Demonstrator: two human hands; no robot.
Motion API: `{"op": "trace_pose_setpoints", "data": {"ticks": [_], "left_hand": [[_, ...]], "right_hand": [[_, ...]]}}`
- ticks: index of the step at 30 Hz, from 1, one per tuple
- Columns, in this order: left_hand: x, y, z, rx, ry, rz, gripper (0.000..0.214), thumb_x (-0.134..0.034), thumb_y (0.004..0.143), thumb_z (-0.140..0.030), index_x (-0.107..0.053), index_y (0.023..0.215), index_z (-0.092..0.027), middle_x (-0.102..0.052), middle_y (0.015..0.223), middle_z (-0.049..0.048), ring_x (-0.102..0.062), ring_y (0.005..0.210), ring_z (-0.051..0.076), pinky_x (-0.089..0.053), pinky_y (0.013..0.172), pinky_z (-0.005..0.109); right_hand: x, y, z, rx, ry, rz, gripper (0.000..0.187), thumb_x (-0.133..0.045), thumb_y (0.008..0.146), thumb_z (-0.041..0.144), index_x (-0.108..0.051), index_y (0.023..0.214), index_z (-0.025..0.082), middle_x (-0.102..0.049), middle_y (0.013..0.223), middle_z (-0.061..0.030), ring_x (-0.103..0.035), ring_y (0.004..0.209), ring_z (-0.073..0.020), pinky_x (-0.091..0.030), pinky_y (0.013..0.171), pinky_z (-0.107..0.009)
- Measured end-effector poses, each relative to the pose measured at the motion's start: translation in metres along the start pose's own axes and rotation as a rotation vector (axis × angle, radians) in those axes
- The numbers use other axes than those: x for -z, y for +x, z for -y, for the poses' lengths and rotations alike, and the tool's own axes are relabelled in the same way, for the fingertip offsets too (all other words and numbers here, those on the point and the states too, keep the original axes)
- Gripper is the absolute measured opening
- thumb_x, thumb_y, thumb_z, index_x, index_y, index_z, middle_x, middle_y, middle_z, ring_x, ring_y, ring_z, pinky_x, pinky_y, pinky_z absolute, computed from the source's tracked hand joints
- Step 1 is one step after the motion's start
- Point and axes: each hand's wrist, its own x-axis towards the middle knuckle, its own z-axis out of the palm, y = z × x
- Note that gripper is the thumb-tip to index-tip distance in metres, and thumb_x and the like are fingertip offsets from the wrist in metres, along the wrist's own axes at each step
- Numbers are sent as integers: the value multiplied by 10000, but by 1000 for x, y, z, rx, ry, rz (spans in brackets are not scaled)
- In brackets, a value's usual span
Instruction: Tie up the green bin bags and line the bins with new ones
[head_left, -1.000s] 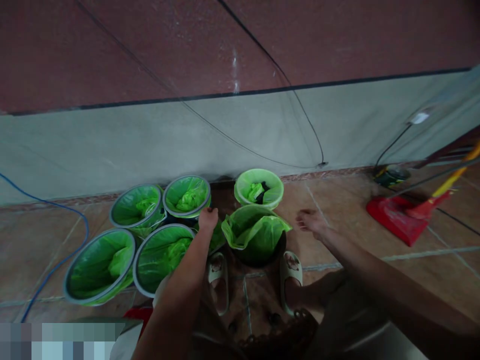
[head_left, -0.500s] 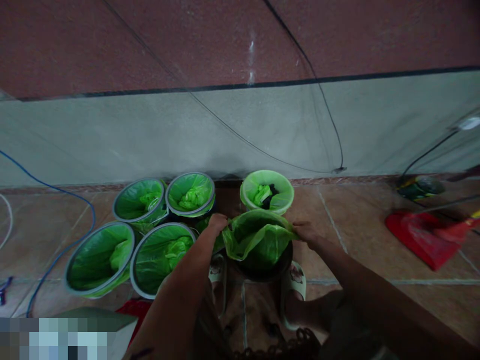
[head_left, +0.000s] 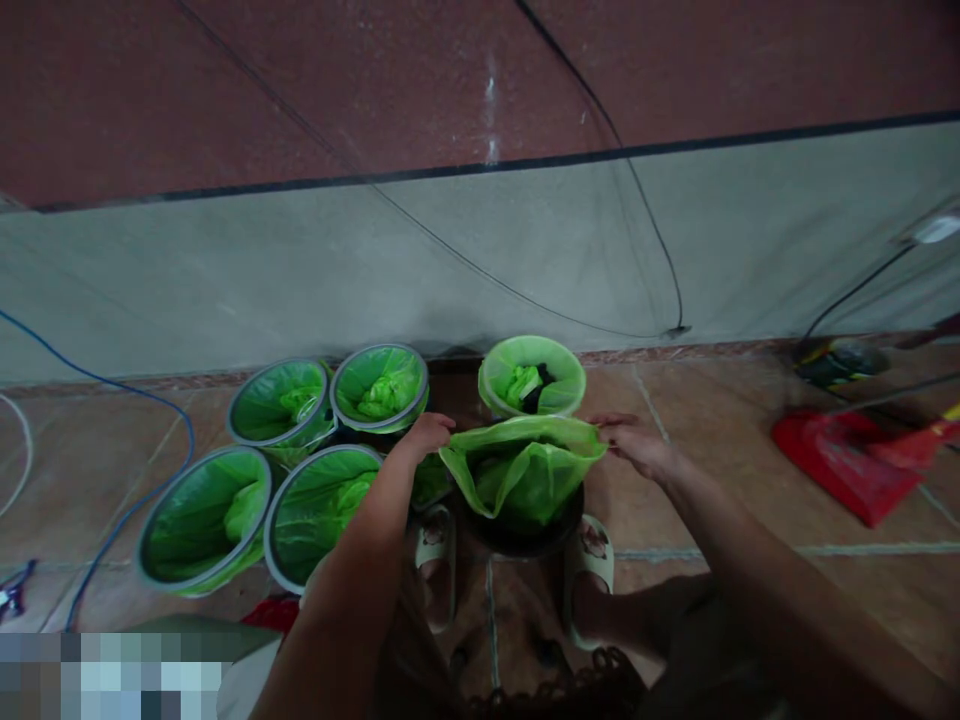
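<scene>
A translucent green trash bag (head_left: 536,470) is stretched between my two hands, its mouth partly open and its lower part down inside a dark bin (head_left: 517,540). My left hand (head_left: 429,436) pinches the left edge of the bag's rim. At the opposite edge, my right hand (head_left: 630,440) grips the rim with bent fingers. The dark bin stands on the floor between my feet, which wear light slides (head_left: 435,555). Just beyond the bag is a light-coloured bin (head_left: 532,345) lined with a green bag, with crumpled green and black stuff inside.
Several grey-rimmed bins (head_left: 202,580) with green liners stand close together on the left. A blue cable (head_left: 191,440) runs over the tiles at far left. On the right lies a red dustpan (head_left: 840,470). A wall (head_left: 315,280) with hanging cables rises behind the bins.
My hands have moved farther apart, my right hand outward to the right, and the bag's mouth is pulled wider and tauter. The view has shifted slightly.
</scene>
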Motion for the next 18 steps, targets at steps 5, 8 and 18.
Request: {"op": "trace_pose_setpoints", "data": {"ticks": [5,8,18], "left_hand": [[-11,-5,-1,-71,155,4,347,-560,656,-53,-778,887,-193,-754,835,13,-669,859,172,-494,752,214],[-15,-8,-1,-109,253,-7,252,-602,671,-96,-783,796,-219,-750,779,-4,-671,872,175,-493,783,213],[5,-12,-5,-75,394,-351,332,-469,836,-105,-736,1027,-159,-729,1075,105,-652,1048,228,-466,941,303]], "right_hand": [[-4,-8,-2,73,-261,200,299,-686,680,316,-730,936,169,-710,768,-24,-608,694,-158,-429,559,-217],[-10,-8,-5,144,-476,251,183,-662,707,323,-722,738,152,-629,592,3,-554,591,-142,-392,526,-222],[13,-11,6,180,-707,47,159,-660,658,181,-620,504,178,-488,474,3,-506,587,-141,-323,545,-237]]}}
